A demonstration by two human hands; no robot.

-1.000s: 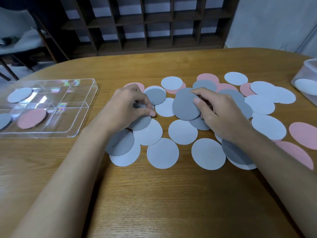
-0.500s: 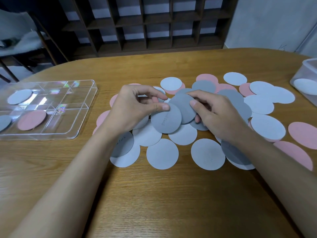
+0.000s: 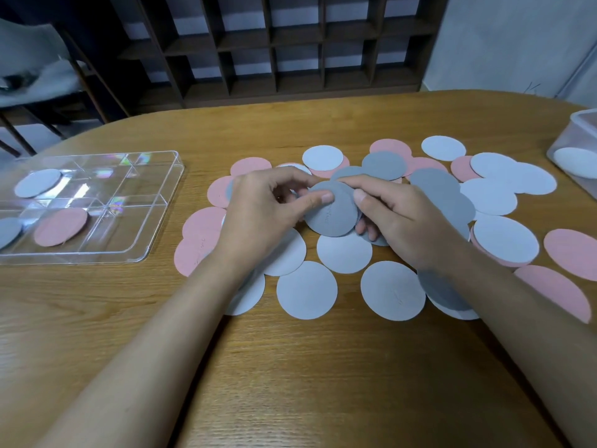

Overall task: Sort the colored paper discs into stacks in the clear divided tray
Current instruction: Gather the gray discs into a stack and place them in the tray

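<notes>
The bench (image 3: 290,367) carries everything. Around both grips it is covered by the loose spread of discs (image 3: 307,289). Pale blue ones lie just below your hands, pink ones show past the left grip and well to the right of the right grip, and dark grey ones sit mostly beyond and beside the right grip. Many overlap.

Well to the left of the left grip, the clear divided tray (image 3: 155,221) lies flat. It holds a pink disc (image 3: 61,226), a pale blue disc (image 3: 38,182) and a grey disc (image 3: 8,231) cut by the frame edge, each apart from the others. I read these as the starts of three stacks.

Far to the right of the right grip stands a translucent tub (image 3: 578,130) with a pale disc showing through its wall.

Your left grip (image 3: 258,215) pinches the near-left edge of a dark grey disc (image 3: 332,211) between thumb and forefinger. Your right grip (image 3: 403,218) curls round the same disc from the other side, thumb on top and fingers beneath. More grey edges show under it, so you are probably squaring up several greys as one batch, which would save trips. The batch is lifted just above the spread, between the two grips, and is not yet in the tray.
</notes>
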